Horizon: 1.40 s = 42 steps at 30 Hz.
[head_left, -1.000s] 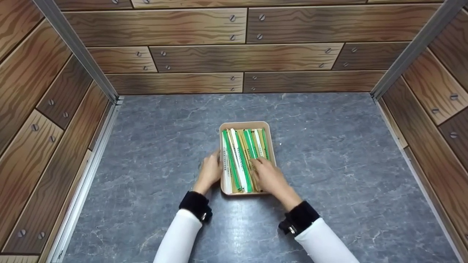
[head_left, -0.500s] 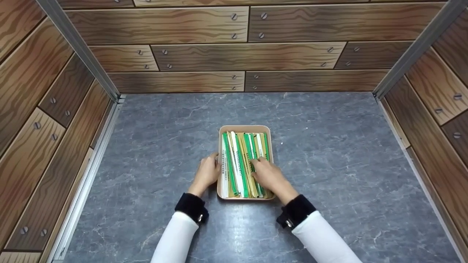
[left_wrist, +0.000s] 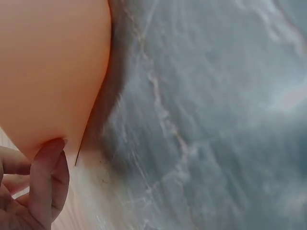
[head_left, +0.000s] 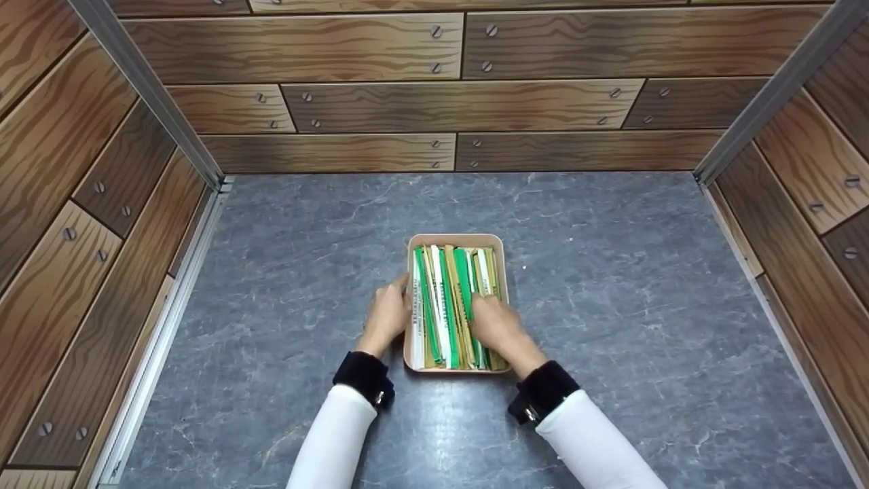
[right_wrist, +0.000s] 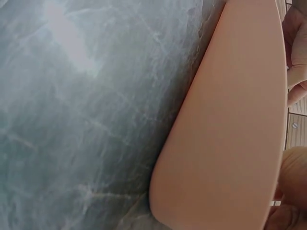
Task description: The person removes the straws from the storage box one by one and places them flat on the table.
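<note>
A tan rounded tray (head_left: 457,240) holds a row of long narrow white, green and gold-brown packets (head_left: 434,305) with dark printing, lying lengthwise; their exact kind is unclear. My left hand (head_left: 388,309) grips the tray's left side. In the left wrist view, the left hand (left_wrist: 41,187) has a fingertip against the outer wall and other fingers beyond the rim. My right hand (head_left: 499,324) reaches over the right side into the packets, fingers bent downward. Its fingertips are hidden in the head view, and the tray wall (right_wrist: 225,124) covers part of it in the right wrist view.
The tray rests on a grey marbled surface (head_left: 305,238). Wood-patterned panels enclose it at the back (head_left: 448,109), left (head_left: 61,272) and right (head_left: 794,224), with metal rails along the corners. Black bands circle both wrists.
The tray has come slightly toward me. My right hand's fingers have drawn together and reach lower among the packets, several of which have shifted. My left hand stays at the tray's side.
</note>
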Each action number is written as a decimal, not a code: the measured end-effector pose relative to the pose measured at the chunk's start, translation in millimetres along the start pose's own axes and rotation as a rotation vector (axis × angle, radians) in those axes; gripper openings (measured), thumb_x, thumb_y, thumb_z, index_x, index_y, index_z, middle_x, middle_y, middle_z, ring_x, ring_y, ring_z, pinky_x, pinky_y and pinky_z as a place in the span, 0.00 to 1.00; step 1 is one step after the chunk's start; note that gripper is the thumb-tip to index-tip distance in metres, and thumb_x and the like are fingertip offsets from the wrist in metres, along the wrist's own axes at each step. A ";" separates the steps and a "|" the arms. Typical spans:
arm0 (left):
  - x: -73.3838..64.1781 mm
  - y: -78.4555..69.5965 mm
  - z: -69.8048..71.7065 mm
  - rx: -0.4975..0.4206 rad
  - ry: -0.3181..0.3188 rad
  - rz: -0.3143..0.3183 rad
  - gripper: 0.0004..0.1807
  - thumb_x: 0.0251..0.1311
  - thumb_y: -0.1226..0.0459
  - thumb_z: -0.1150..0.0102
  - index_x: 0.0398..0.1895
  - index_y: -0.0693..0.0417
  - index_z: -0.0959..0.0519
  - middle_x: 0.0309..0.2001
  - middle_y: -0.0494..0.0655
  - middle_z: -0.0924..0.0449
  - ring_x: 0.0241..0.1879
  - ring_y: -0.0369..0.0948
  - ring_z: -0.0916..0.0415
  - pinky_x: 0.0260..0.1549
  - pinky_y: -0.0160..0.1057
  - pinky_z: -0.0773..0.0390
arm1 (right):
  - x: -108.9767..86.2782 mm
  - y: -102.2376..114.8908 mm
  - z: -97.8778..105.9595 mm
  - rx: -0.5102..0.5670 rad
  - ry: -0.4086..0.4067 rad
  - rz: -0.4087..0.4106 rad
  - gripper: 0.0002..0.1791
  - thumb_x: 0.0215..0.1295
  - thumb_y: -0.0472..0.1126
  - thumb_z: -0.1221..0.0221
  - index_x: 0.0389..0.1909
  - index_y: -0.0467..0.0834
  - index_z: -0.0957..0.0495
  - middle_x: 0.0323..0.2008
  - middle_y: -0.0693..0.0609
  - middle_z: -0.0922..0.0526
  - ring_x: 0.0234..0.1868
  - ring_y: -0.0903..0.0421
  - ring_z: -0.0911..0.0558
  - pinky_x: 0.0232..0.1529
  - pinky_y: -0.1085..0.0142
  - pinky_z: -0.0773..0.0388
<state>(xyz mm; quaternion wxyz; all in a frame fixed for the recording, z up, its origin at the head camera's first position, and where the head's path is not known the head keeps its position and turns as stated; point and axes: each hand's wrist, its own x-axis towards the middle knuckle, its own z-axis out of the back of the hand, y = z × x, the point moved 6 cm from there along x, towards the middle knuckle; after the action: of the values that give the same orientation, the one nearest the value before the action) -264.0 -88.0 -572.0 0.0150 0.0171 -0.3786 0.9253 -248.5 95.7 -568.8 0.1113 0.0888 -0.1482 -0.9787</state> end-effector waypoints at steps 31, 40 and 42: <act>-0.3 6.6 -2.0 -0.018 0.010 0.033 0.26 0.58 0.72 0.50 0.62 0.52 0.32 0.45 0.58 0.22 0.37 0.49 0.22 0.34 0.45 0.23 | -15.1 -18.6 29.7 0.287 -0.082 0.016 0.33 0.50 0.28 0.44 0.61 0.41 0.34 0.34 0.43 0.19 0.29 0.50 0.21 0.21 0.61 0.25; -0.5 6.0 -0.9 -0.025 -0.011 0.015 0.26 0.56 0.73 0.50 0.62 0.55 0.32 0.44 0.60 0.22 0.36 0.49 0.22 0.33 0.45 0.23 | -21.2 -56.2 56.0 0.480 -0.153 0.013 0.30 0.52 0.27 0.46 0.60 0.36 0.34 0.30 0.44 0.21 0.25 0.54 0.23 0.22 0.66 0.24; -0.4 5.7 -1.0 -0.021 -0.012 0.011 0.26 0.56 0.73 0.50 0.61 0.56 0.32 0.41 0.59 0.21 0.33 0.49 0.22 0.31 0.45 0.23 | -22.0 -70.7 62.4 0.511 -0.175 -0.001 0.29 0.54 0.27 0.46 0.60 0.34 0.35 0.32 0.40 0.21 0.27 0.50 0.21 0.23 0.65 0.23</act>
<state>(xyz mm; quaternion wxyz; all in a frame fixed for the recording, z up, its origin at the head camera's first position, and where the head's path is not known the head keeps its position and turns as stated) -263.9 -91.3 -576.7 0.0080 0.0203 -0.3886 0.9211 -253.8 183.7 -529.0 0.0714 0.0291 -0.3993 -0.9136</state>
